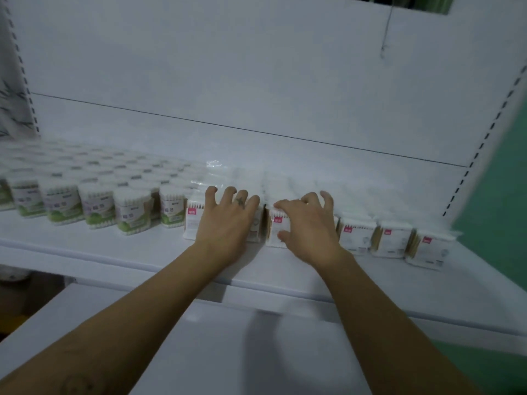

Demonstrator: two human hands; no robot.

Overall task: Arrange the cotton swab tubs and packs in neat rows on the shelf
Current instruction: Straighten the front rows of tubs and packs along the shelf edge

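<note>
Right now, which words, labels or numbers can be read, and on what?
tubs: dark characters on green labels, too blurred to read.
packs: white print on pink tags, too small to read.
packs: grey print lower down, too blurred.
Nothing can be quoted.

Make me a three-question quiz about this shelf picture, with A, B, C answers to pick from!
1. Where do the green-labelled tubs stand?
A) on the left part of the shelf
B) on its right part
C) on the floor

2. What colour is the tag on the square packs?
A) blue
B) pink
C) black

3. What are the left hand and right hand doing?
A) lifting a tub
B) hanging in the air
C) touching the front packs

Answers: 1 A, the tubs fill the left side. 2 B, each front pack shows a pink corner tag. 3 C, each hand lies on a front pack.
</note>
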